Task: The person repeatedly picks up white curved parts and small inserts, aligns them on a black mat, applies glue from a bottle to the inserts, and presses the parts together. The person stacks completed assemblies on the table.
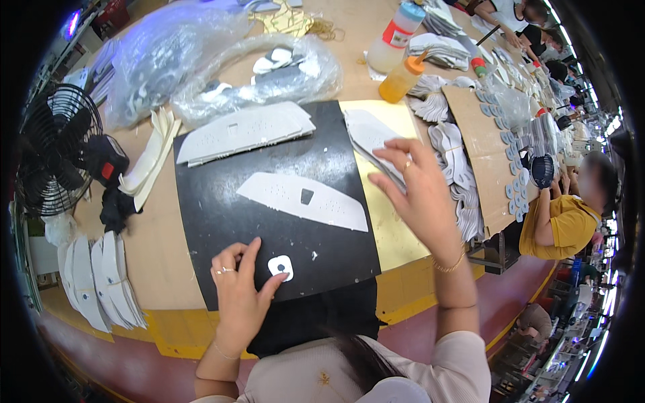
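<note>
Pale shirt (289, 377), left hand (236, 282), right hand (424, 191), fingers apart, roundish patch (274, 262), holey panel (285, 191), beat-up mat (269, 232), tan tabletop (153, 252), reddish floor (514, 295)

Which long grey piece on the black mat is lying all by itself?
The single grey piece in the middle of the black mat, with dark showing through its little hole. The others lie piled together in a stack along the mat's far side.

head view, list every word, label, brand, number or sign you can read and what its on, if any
No text is clear enough to quote.
Bottle: red label, print too small and blurred.
Black fan: red patch, any marking unreadable.
White panel: small dark marks, no words I can make out.
</note>
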The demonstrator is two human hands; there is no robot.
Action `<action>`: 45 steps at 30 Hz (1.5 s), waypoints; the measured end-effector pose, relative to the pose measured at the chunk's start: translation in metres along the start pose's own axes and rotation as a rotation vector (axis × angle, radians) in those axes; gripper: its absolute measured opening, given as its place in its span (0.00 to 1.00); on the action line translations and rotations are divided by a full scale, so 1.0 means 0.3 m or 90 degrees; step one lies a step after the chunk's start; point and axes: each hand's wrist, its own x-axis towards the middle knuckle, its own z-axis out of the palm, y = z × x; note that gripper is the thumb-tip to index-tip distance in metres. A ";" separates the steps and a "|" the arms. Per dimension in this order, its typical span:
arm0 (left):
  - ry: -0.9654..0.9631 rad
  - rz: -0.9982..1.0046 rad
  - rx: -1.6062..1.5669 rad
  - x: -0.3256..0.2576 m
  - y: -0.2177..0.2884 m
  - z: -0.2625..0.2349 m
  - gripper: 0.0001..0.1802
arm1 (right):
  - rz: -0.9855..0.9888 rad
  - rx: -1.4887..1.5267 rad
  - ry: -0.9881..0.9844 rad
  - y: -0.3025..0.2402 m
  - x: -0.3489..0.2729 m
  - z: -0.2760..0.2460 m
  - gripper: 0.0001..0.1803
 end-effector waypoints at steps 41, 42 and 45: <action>-0.077 -0.138 -0.753 -0.004 -0.091 0.039 0.13 | -0.064 0.484 0.178 -0.019 0.137 -0.128 0.26; -0.074 -0.139 -0.753 -0.008 -0.093 0.035 0.13 | -0.048 0.468 0.159 -0.027 0.115 -0.097 0.23; -0.071 -0.142 -0.756 -0.015 -0.099 0.037 0.13 | -0.037 0.399 0.047 -0.020 0.079 -0.079 0.25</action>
